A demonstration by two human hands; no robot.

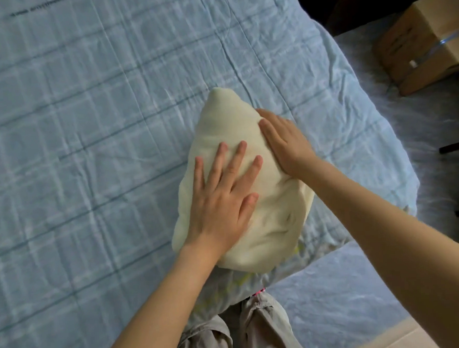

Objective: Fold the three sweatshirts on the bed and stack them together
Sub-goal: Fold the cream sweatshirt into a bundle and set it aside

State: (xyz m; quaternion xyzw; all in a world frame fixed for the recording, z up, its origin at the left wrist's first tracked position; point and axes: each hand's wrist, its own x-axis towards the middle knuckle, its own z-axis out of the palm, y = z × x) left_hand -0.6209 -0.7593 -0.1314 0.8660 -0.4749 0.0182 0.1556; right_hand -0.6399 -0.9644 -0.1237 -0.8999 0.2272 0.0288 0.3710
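A cream sweatshirt [230,123], folded into a thick bundle, lies near the bed's right corner. My left hand [221,198] presses flat on top of it, fingers spread and straight. My right hand [285,142] rests against the bundle's right side, fingers straight and laid along the fabric. No other sweatshirt shows apart from this cream bundle; anything beneath it is hidden.
The bed [89,114] wears a light blue checked cover, creased, stretching wide to the left and far side. Its corner drops off at the right. A cardboard box [422,39] stands on the floor at the upper right. My trouser legs [245,328] meet the bed's near edge.
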